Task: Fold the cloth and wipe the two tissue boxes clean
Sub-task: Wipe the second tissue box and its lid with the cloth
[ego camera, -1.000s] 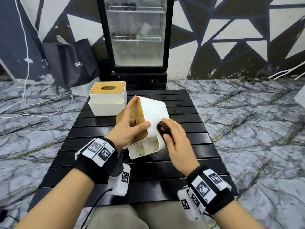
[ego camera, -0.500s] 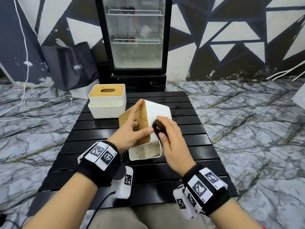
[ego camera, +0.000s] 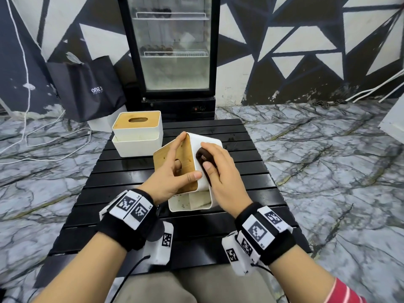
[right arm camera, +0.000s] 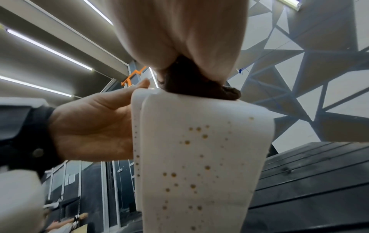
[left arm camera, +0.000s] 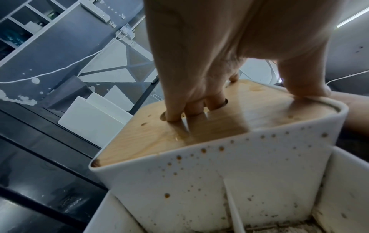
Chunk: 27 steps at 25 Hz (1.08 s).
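A white tissue box (ego camera: 205, 143) with a wooden lid (ego camera: 185, 158) is tipped on its side over the black slatted table (ego camera: 122, 178). My left hand (ego camera: 172, 171) grips it, fingers hooked into the lid's slot (left arm camera: 191, 110) and thumb on the rim. My right hand (ego camera: 218, 169) holds a wadded dark brown cloth (ego camera: 202, 157) against the box's white side wall (right arm camera: 199, 157), which shows several brown spots. The cloth (right arm camera: 191, 83) sits near the wall's upper edge. A second white tissue box (ego camera: 137, 132) with a wooden lid stands upright at the table's back left.
A glass-door fridge (ego camera: 172, 51) stands behind the table. A black bag (ego camera: 87, 88) leans against the wall at the left, with white cables (ego camera: 43, 145) on the marble floor. The table's near part lies below my wrists.
My right hand has slid the cloth up along the box's side wall, away from me. The left hand keeps its grip on the lid.
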Available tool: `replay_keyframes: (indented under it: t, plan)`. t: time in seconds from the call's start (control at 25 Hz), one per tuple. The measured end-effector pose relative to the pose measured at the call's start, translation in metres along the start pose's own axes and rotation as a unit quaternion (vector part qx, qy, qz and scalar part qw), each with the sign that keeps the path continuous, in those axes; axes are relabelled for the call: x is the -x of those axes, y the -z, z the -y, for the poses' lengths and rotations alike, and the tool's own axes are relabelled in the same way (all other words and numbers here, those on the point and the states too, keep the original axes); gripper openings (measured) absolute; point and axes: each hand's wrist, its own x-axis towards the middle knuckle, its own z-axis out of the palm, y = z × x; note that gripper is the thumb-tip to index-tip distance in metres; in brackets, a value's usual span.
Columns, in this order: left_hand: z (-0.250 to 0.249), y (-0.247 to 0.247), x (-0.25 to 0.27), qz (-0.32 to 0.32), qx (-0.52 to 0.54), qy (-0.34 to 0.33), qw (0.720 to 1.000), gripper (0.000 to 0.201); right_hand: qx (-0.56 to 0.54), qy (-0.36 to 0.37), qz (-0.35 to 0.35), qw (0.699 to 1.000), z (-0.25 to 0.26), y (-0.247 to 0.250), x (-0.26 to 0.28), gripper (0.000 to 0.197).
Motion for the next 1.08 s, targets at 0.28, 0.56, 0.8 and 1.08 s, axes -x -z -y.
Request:
replay_keyframes:
  t: [0.28,0.56,0.8,1.08]
  plan:
    - [0.003,0.0,0.001,0.017,-0.002,-0.014,1.0,0.091,-0.011,0.019,0.007,1.0,0.005,-0.006,0.012,0.041]
    - [0.005,-0.001,0.0,0.007,0.004,-0.015,1.0,0.089,0.006,0.019,0.0,1.0,-0.005,0.003,-0.009,0.042]
    - [0.004,-0.003,0.002,0.012,-0.011,-0.023,1.0,0.089,0.008,0.031,0.0,0.999,0.005,-0.003,-0.006,0.043]
    - [0.001,-0.001,0.009,0.01,-0.021,-0.002,1.0,0.089,0.037,0.031,0.024,0.999,-0.002,0.012,-0.027,0.042]
